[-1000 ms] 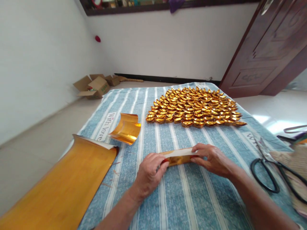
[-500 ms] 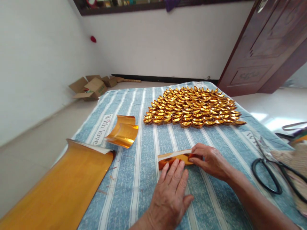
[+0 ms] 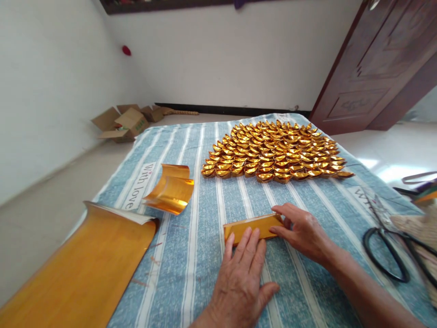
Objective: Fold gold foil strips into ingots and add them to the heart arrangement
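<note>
A folded strip of gold foil paper lies near the front middle of the striped cloth, a thin pale edge showing along its far side. My left hand rests flat, its fingertips pressing on the strip's near edge and the thumb out to the side. At the strip's right end, my right hand grips the paper between thumb and fingers. Beyond both hands stand many small gold paper ingots packed in rows. Curled gold foil pieces lie to the left of the strip.
A large gold foil sheet stack covers the table's left front. Black-handled scissors lie at the right beside a beige woven item. The blue striped cloth covers the table. Open cardboard boxes sit on the floor behind.
The strip's far part has been folded over toward me, so its top now shows plain gold with only a thin pale edge. Both hands stay at nearly the same place.
</note>
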The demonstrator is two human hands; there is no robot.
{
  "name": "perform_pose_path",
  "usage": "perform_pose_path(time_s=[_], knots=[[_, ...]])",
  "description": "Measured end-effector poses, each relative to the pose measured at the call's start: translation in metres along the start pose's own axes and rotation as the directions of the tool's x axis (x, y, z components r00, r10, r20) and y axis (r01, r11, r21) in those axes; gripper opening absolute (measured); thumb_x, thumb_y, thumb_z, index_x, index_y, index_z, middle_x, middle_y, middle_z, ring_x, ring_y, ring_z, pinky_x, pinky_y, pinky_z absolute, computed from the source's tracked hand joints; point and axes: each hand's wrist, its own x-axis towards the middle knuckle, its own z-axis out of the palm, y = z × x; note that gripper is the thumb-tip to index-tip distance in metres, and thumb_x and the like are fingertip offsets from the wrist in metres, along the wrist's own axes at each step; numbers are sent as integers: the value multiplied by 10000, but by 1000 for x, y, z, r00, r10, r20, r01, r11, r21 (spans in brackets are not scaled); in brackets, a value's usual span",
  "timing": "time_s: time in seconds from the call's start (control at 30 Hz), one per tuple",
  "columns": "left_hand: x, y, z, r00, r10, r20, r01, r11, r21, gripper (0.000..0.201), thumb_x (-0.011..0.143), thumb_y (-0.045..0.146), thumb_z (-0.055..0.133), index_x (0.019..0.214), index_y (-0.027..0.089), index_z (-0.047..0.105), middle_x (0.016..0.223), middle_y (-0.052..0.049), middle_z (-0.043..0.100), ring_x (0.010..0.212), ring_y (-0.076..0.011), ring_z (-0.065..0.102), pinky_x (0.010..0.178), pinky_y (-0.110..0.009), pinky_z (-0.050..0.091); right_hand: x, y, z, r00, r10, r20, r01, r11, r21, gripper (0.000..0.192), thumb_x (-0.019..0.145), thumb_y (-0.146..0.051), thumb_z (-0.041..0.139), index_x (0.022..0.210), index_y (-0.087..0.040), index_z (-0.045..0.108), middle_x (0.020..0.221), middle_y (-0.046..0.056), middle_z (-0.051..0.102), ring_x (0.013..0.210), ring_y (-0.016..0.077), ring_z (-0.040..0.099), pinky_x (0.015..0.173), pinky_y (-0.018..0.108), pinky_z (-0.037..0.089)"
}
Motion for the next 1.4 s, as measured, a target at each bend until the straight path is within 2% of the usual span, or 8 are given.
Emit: perform_pose_path(time_s=[0.1, 0.4, 0.83, 1.4], knots=[[0, 0, 0, 1000, -12, 16, 12, 1000, 4, 660, 826, 426, 614, 1350, 72, 425, 1412, -219, 438, 1310, -369, 398, 995, -632, 379, -1, 1, 1, 1000, 6, -11, -6, 1000, -22, 326, 749, -235, 695, 1063, -200, 614, 841, 19, 611, 659, 148, 565, 657, 306, 474], [4, -1, -2, 998, -22, 66, 16, 996, 83, 665, 838, 497, 576, 1341, 86, 436, 1426, -187, 431, 1301, -364, 413, 979, -638, 404, 0, -5, 1, 1000, 30, -10, -30, 999, -24, 73, 803, -267, 638, 810, -198, 616, 829, 9, 593, 617, 119, 535, 621, 275, 442], [4, -2, 0, 996, -47, 72, 44, 998, 38, 651, 845, 503, 564, 1344, 104, 434, 1412, -188, 449, 1292, -360, 427, 1010, -634, 376, -1, -4, 5, 999, 15, -33, -16, 999, -49, 143, 841, -298, 593, 745, -194, 613, 813, 26, 590, 696, 143, 554, 658, 277, 437], [7, -2, -1, 991, -60, 119, 56, 998, 41, 683, 819, 473, 606, 1355, 93, 418, 1436, -194, 412, 1308, -363, 404, 991, -652, 381, -1, -5, 6, 999, -4, -32, 1, 996, -86, 141, 837, -284, 594, 730, -193, 601, 830, 30, 597, 688, 139, 555, 639, 263, 441]])
